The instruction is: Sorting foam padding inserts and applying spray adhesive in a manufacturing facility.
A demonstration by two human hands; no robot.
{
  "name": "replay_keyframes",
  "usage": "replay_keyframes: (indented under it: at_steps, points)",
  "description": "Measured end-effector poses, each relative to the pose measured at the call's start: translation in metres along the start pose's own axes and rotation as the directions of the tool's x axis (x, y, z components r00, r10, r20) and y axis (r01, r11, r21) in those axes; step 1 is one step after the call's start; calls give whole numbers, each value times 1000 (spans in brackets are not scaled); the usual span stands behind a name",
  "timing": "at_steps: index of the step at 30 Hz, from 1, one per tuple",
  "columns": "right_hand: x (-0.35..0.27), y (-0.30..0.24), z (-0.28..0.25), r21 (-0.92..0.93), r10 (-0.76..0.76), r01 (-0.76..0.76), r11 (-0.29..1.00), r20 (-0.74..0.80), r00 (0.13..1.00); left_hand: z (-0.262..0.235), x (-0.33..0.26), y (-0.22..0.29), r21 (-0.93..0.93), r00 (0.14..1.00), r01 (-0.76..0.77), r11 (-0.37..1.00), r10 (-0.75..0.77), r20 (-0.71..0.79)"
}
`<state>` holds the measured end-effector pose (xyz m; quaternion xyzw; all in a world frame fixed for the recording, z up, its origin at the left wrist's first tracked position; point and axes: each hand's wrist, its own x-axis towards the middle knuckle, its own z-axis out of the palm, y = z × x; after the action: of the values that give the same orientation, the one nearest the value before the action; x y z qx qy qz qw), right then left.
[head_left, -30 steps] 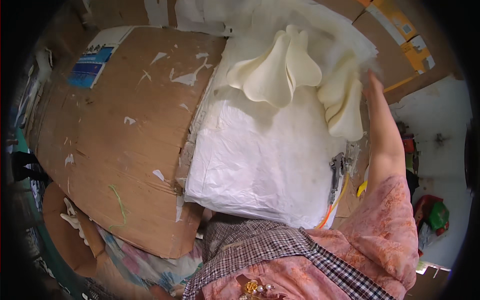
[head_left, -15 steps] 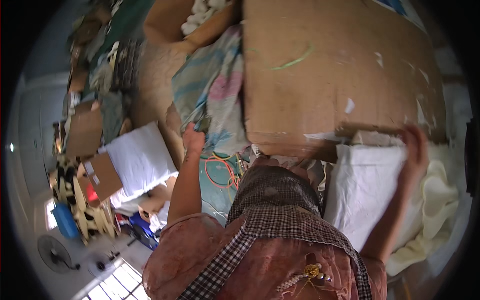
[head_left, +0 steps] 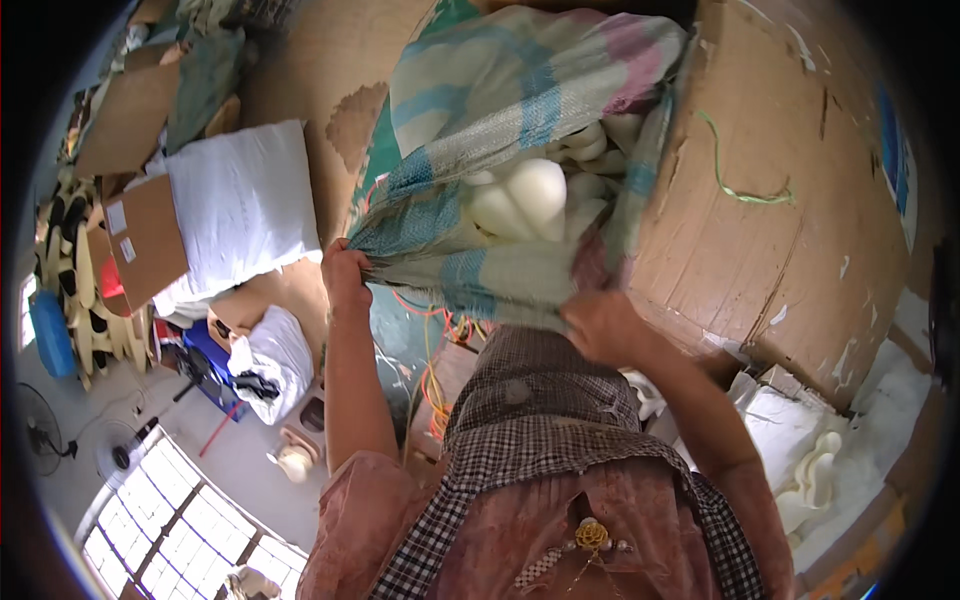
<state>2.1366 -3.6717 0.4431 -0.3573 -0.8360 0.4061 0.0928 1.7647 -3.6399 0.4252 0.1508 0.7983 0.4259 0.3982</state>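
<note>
A big woven sack, pale with blue and pink bands, is spread wide at its mouth in front of me. Inside lie several smooth, off-white moulded foam pieces, rounded in shape. My left hand is closed round a bunched corner of the sack's rim on the left. On the near side, my right hand is closed at the sack's edge, its fingers somewhat blurred and partly turned from view.
A large cardboard box with a green strip on it stands right of the sack. White sacking and foam pieces lie at the lower right. Orange cables run below the sack. A white bundle lies left.
My right hand has come from the white sacking on the right to the sack's near edge. The sack, closed and hanging before, is now open with the foam pieces showing. My view has turned.
</note>
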Motion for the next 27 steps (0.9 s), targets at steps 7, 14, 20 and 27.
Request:
replay_keyframes:
  at_steps: [7,14,20,27]
  points:
    - [37,-6,-2,294,200,-378,878,491,848,-28,28,-28,-524,971,208,826,-237,13]
    - [160,161,26,379,557,-419,825,-429,711,-41,19,8,-282,993,98,954,-113,-40]
    - [141,176,95,-510,514,-150,847,714,475,-64,18,-17,-122,990,45,992,-60,-126]
    - [163,137,139,-146,5,93,985,560,828,-72,25,-26,-91,985,52,995,-66,-160]
